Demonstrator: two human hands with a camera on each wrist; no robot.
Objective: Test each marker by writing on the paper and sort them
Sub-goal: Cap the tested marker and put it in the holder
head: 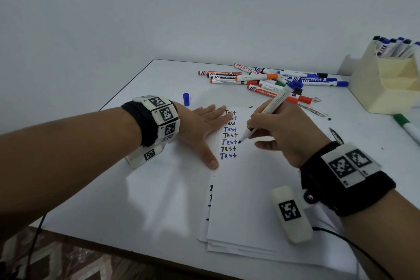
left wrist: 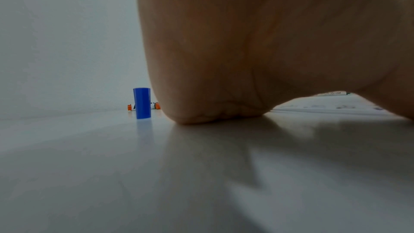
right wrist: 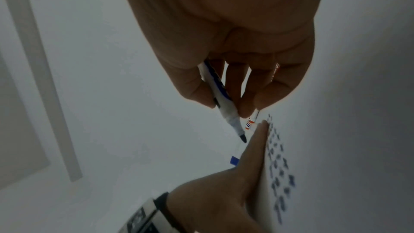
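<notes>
Head view first: we see the left hand [head: 204, 125] lying flat with straight fingers on the paper [head: 245, 188], pinning it to the white surface [head: 141, 88]. Our right hand [head: 284, 129] grips an uncapped blue marker [head: 270, 109], its tip at the sixth "Test" in a column of eight. A blue cap [head: 186, 99] stands upright at 11 o'clock from the left hand. A loose marker pile [head: 268, 80] lies at 12 o'clock, and a cream holder [head: 391, 75] with markers standing in it at 2 o'clock.

Left wrist view: the palm [left wrist: 257, 50] rests on the surface beside the upright cap [left wrist: 141, 103].

Right wrist view: fingers [right wrist: 244, 95] curl round the marker [right wrist: 224, 102], its tip above the left hand's fingers.
</notes>
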